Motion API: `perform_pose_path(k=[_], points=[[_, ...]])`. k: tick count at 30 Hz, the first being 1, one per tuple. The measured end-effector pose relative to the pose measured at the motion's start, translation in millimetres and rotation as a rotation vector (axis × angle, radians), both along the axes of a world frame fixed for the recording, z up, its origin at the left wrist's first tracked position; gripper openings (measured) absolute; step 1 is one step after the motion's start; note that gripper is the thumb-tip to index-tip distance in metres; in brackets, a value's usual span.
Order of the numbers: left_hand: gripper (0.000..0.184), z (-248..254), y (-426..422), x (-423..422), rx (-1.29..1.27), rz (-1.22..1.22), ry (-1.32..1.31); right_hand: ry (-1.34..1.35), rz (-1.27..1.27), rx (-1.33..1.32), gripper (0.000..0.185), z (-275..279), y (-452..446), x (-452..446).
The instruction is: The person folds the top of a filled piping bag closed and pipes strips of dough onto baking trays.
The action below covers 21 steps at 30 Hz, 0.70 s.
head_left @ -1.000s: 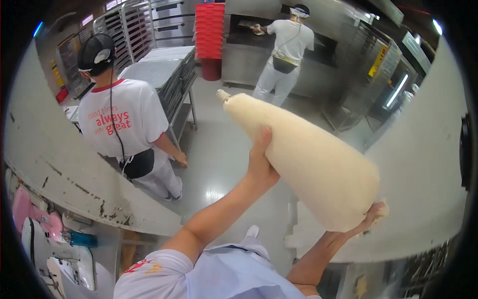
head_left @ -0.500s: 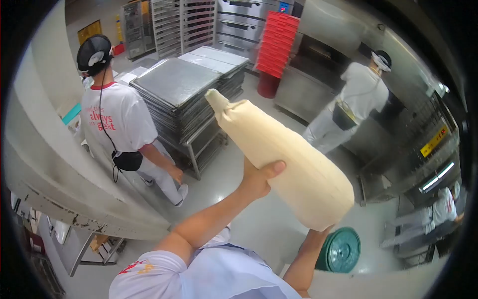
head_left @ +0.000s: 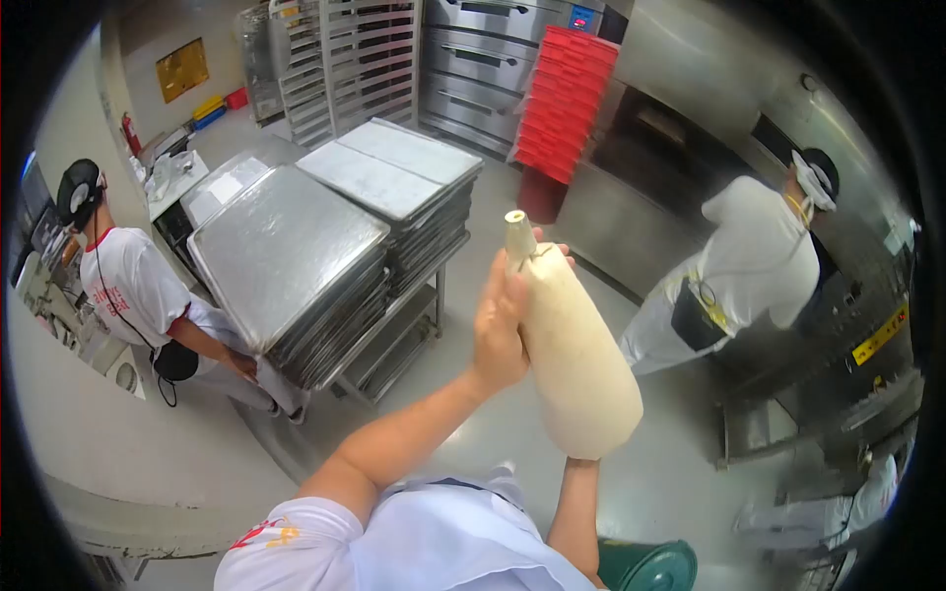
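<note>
A full, cream-coloured piping bag point(head_left: 581, 360) is held up in front of me, its narrow tip point(head_left: 517, 229) pointing up and away. My left hand point(head_left: 503, 340) is closed round the upper part of the bag just below the tip, thumb on the near side, with fingertips showing behind the neck. My right hand point(head_left: 581, 463) is at the broad bottom end and supports it from behind. Only its wrist shows there; the bag hides the fingers.
Stacked metal baking trays point(head_left: 296, 246) stand on a rack ahead. Behind are red crates point(head_left: 567, 103), deck ovens point(head_left: 478, 59) and a tall rack point(head_left: 370, 69). One person point(head_left: 138, 286) is left, another point(head_left: 739, 256) right. A green lidded bin point(head_left: 655, 566) sits near my right arm.
The piping bag has swung more upright, its tip moving right and its bottom left. My left hand has slid up towards the tip. The view has turned; the person at left appears farther left.
</note>
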<state>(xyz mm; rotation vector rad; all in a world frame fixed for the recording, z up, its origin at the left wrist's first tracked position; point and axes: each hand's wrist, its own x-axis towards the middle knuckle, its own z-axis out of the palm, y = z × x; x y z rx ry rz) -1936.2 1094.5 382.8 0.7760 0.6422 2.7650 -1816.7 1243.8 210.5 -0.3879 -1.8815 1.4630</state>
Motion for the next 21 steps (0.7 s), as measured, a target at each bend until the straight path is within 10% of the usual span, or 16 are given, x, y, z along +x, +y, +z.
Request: perform_pose_path(k=[21], points=[[0.032, 99, 125, -298, -0.150, 0.949, 0.126, 0.080, 0.598, 0.060, 0.043, 9, 110, -385]])
